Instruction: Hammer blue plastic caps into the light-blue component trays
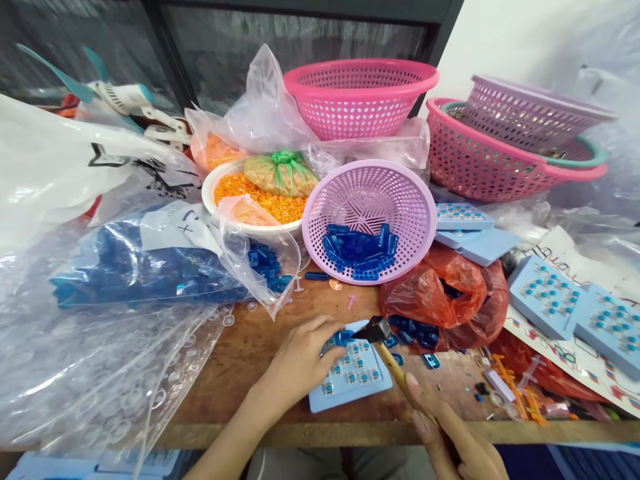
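Head view gives me the light-blue block at six o'clock on the counter, my left fingers pinching a blue piece over it and my right fingers, towards five, wrapped round the hammer, whose taps I'd want square, clear of fingertips.

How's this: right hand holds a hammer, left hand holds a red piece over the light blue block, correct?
Not quite: in the head view, the piece is blue, not red. The right hand holds a hammer and the left hand holds that piece over the light blue block.
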The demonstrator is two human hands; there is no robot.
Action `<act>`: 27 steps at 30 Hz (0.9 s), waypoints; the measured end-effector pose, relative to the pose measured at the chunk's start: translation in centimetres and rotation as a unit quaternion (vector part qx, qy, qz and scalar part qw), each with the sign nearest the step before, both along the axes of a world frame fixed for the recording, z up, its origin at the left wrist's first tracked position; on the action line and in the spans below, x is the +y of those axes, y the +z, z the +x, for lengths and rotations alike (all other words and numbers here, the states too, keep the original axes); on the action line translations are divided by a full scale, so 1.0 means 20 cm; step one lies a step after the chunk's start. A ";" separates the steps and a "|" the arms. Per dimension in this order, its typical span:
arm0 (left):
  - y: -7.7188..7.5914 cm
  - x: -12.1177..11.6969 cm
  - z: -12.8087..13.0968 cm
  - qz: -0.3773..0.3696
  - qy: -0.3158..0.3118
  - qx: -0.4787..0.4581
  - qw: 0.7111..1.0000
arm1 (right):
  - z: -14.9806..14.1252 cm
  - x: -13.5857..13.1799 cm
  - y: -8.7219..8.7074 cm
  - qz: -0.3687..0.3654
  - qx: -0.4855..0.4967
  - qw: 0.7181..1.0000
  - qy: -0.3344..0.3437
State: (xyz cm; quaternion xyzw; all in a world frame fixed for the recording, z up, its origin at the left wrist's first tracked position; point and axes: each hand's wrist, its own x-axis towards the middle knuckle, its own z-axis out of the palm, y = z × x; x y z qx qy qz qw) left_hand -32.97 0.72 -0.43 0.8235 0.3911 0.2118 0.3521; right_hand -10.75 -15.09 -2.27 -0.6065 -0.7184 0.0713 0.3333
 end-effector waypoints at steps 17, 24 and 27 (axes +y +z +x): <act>-0.05 -0.08 0.04 0.063 0.106 0.041 0.992 | -0.04 -0.01 0.03 -0.004 0.029 0.999 -0.023; -0.06 -0.09 0.03 0.060 0.109 0.024 0.992 | -0.05 0.01 0.06 0.000 0.038 0.999 0.011; -0.08 -0.09 0.03 0.067 0.109 0.020 0.992 | -0.05 -0.01 0.05 0.010 0.032 0.999 0.002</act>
